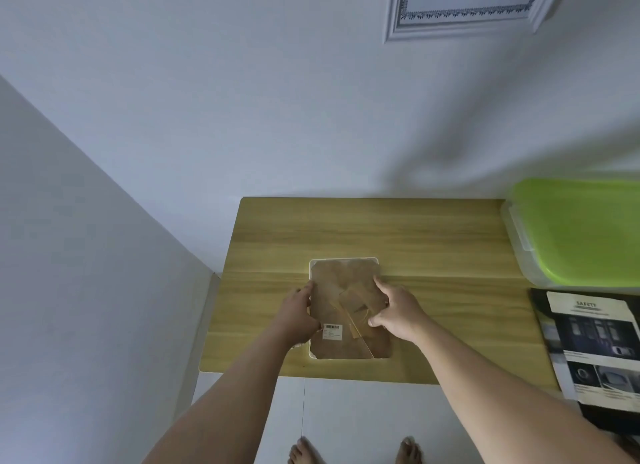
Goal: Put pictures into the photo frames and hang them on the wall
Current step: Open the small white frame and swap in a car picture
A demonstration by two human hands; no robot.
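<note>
A white photo frame [346, 283] lies face down on the wooden table [433, 249], showing its brown backing board, a folded stand and a barcode sticker. My left hand [299, 316] grips the frame's left edge. On the backing, my right hand [398, 313] presses its fingers at the stand, along the right side. A white framed certificate [464, 6] hangs on the wall above. My forearms hide part of the frame's lower corners.
A clear storage box with a green lid [581, 231] stands at the table's right end. In front of it lies a stack of printed pictures and leaflets [595, 346]. Walls close in behind and on the left. My bare feet [353, 451] stand on the white floor.
</note>
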